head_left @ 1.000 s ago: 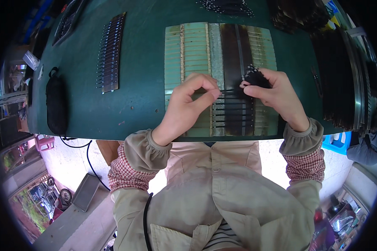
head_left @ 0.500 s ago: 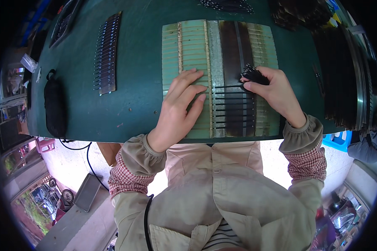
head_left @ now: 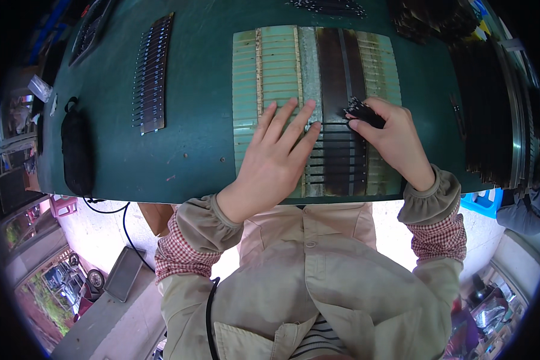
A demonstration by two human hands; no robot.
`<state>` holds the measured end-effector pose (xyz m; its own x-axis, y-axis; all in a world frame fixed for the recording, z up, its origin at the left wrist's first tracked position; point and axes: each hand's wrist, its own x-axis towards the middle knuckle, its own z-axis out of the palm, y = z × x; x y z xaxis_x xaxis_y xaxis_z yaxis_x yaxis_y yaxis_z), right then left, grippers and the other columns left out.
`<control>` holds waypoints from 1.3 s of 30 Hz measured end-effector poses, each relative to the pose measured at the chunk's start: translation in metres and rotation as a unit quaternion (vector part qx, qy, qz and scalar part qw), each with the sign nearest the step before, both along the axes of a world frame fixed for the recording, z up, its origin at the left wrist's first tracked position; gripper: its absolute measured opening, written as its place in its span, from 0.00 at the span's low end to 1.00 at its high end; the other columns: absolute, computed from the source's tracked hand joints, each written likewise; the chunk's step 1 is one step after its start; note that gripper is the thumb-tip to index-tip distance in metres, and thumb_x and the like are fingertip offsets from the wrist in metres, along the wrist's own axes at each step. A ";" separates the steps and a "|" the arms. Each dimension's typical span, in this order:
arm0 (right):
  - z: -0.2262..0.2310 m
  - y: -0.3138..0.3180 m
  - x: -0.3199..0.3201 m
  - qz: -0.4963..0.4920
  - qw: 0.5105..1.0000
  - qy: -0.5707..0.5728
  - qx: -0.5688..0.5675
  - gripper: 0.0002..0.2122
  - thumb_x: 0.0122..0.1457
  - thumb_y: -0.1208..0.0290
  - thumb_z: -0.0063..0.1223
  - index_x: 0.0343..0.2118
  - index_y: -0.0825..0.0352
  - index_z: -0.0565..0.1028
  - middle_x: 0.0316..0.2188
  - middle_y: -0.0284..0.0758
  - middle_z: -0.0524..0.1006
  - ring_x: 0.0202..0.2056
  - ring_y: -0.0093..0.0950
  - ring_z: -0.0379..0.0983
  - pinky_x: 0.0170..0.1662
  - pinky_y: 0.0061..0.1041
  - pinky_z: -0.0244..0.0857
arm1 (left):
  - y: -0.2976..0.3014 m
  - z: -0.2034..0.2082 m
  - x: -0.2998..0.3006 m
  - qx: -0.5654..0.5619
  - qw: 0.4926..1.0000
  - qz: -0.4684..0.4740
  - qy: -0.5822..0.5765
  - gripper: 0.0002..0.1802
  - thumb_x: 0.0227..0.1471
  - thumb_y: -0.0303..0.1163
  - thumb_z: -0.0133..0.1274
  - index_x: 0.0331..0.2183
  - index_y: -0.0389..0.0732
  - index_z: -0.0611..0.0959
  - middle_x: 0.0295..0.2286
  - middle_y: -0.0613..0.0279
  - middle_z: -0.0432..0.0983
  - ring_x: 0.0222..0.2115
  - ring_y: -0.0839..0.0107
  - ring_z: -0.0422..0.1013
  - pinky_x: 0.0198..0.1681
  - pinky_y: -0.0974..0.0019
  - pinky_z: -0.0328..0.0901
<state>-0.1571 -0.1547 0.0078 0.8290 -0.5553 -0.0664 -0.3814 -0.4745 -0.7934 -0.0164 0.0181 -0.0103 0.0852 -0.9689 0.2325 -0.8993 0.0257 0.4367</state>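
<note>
Thin black wire leads w/ pale tips: bundle (head_left: 369, 116) is in the R hand (head_left: 396, 135), over the R part of the slotted green board (head_left: 279, 66) on the green surface (head_left: 198, 90). More black leads (head_left: 336, 157) lie L to R across the board's near half, roughly parallel.

Handling (est.): v. light; strands prob. flexible, tips stiffer. Smooth-looking, so a loose bundle may slide or fan out. Tips look the most easily bent. Grip bundle mid-length, tips clear; take a single lead just behind its tip, btwn thumb & index. Do not pull by tips.

Hand state: R thumb & index pinch the bundle, its tips pointing far-L. L hand (head_left: 273, 159) is spread, palm down, fingertips at the L ends of the leads; contact pressure cannot be told.

Change vs. 0.5 s ago: L hand is shifted R, fingertips now reaching the grey strip (head_left: 310, 63); fingers more fanned. R hand & bundle approx. unchanged.
</note>
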 end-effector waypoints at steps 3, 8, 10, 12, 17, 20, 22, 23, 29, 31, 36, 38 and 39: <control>-0.001 0.005 -0.001 0.006 0.998 0.002 -0.070 0.09 0.49 0.75 0.57 0.30 0.75 0.73 0.23 0.39 0.74 0.25 0.26 0.70 0.30 0.25 0.63 | 0.000 -0.003 0.003 -0.005 1.000 -0.003 0.028 0.21 0.47 0.19 0.48 0.46 0.36 0.73 0.55 0.48 0.57 0.56 0.49 0.54 0.59 0.50 0.48; 0.000 -0.007 -0.009 -0.010 0.997 -0.031 -0.066 0.08 0.49 0.74 0.57 0.30 0.73 0.73 0.22 0.35 0.72 0.23 0.24 0.68 0.27 0.23 0.61 | 0.001 -0.002 0.010 -0.024 0.995 -0.007 0.095 0.21 0.48 0.21 0.49 0.47 0.36 0.72 0.53 0.47 0.60 0.54 0.51 0.57 0.57 0.53 0.52; 0.004 -0.012 -0.011 -0.012 0.997 -0.059 -0.039 0.09 0.49 0.74 0.57 0.30 0.72 0.72 0.21 0.35 0.72 0.21 0.25 0.68 0.24 0.23 0.59 | 0.001 0.004 0.013 -0.033 0.986 0.008 0.166 0.18 0.49 0.22 0.50 0.45 0.35 0.73 0.50 0.49 0.63 0.51 0.53 0.60 0.54 0.55 0.55; 0.027 -0.015 -0.010 -0.051 0.981 -0.001 0.185 0.07 0.50 0.73 0.57 0.29 0.70 0.72 0.21 0.29 0.71 0.20 0.19 0.65 0.22 0.19 0.56 | -0.003 0.014 0.015 -0.048 0.949 0.034 0.309 0.13 0.50 0.26 0.52 0.40 0.34 0.75 0.43 0.51 0.69 0.45 0.57 0.66 0.48 0.59 0.61; 0.035 0.004 0.010 0.029 0.948 0.002 0.318 0.07 0.51 0.75 0.58 0.33 0.67 0.73 0.25 0.22 0.70 0.19 0.08 0.56 0.18 0.10 0.44 | -0.019 0.021 0.010 0.051 0.884 0.014 0.464 0.09 0.53 0.25 0.50 0.38 0.34 0.74 0.35 0.60 0.72 0.39 0.72 0.69 0.44 0.69 0.63; 0.033 -0.002 0.010 0.028 0.945 0.014 0.326 0.07 0.51 0.73 0.58 0.32 0.67 0.74 0.24 0.23 0.72 0.20 0.09 0.58 0.19 0.12 0.50 | -0.020 0.019 0.008 0.088 0.789 0.029 0.607 0.05 0.54 0.25 0.50 0.33 0.34 0.74 0.30 0.66 0.72 0.35 0.78 0.67 0.40 0.73 0.63; 0.032 -0.006 0.008 0.028 0.943 0.021 0.330 0.07 0.51 0.72 0.58 0.31 0.67 0.75 0.24 0.24 0.72 0.20 0.10 0.60 0.19 0.13 0.52 | -0.020 0.014 0.010 0.075 0.787 0.040 0.611 0.04 0.53 0.24 0.50 0.32 0.34 0.74 0.30 0.65 0.72 0.35 0.77 0.67 0.40 0.72 0.63; 0.033 -0.008 0.006 0.013 0.947 0.028 0.321 0.07 0.51 0.72 0.58 0.32 0.68 0.75 0.24 0.25 0.73 0.21 0.11 0.61 0.20 0.13 0.54 | -0.020 0.011 0.012 0.061 0.786 0.051 0.614 0.03 0.52 0.23 0.50 0.31 0.34 0.74 0.29 0.65 0.72 0.36 0.77 0.67 0.40 0.72 0.63; 0.022 -0.019 0.000 -0.018 0.982 0.025 0.188 0.09 0.50 0.73 0.58 0.33 0.72 0.75 0.23 0.30 0.75 0.24 0.16 0.67 0.28 0.17 0.62 | -0.017 -0.001 0.024 -0.040 0.937 0.040 0.345 0.04 0.48 0.20 0.51 0.30 0.34 0.76 0.32 0.61 0.73 0.39 0.68 0.67 0.42 0.67 0.62; 0.012 -0.022 -0.002 -0.015 0.986 0.021 0.162 0.09 0.50 0.74 0.58 0.33 0.72 0.75 0.23 0.31 0.75 0.25 0.17 0.68 0.29 0.18 0.63 | -0.017 0.002 0.021 -0.084 0.962 0.062 0.253 0.07 0.46 0.19 0.52 0.32 0.34 0.76 0.35 0.57 0.73 0.42 0.63 0.67 0.45 0.65 0.61; 0.003 -0.024 -0.002 -0.004 0.994 0.010 0.105 0.09 0.49 0.75 0.57 0.33 0.73 0.74 0.24 0.36 0.76 0.27 0.19 0.70 0.32 0.21 0.64 | -0.011 -0.005 0.022 -0.092 0.975 0.064 0.192 0.09 0.45 0.19 0.51 0.34 0.34 0.77 0.42 0.53 0.71 0.46 0.56 0.65 0.49 0.61 0.60; 0.002 -0.024 -0.002 -0.004 0.995 0.009 0.103 0.09 0.49 0.75 0.57 0.33 0.73 0.74 0.24 0.37 0.76 0.26 0.20 0.70 0.32 0.21 0.64 | -0.011 -0.005 0.023 -0.090 0.975 0.065 0.193 0.09 0.45 0.19 0.51 0.34 0.34 0.77 0.42 0.53 0.71 0.47 0.55 0.65 0.49 0.61 0.60; 0.001 -0.024 -0.002 -0.003 0.995 0.007 0.103 0.09 0.49 0.75 0.57 0.33 0.73 0.74 0.24 0.37 0.76 0.27 0.20 0.70 0.32 0.21 0.64 | -0.011 -0.005 0.023 -0.090 0.975 0.064 0.194 0.10 0.45 0.19 0.51 0.34 0.34 0.77 0.42 0.53 0.71 0.47 0.55 0.65 0.49 0.61 0.60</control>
<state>-0.1587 -0.1791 0.0092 0.8237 -0.5340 -0.1904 -0.3952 -0.3001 -0.8682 0.0066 0.0070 -0.0154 0.3178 -0.8911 0.3239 -0.6687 0.0316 0.7429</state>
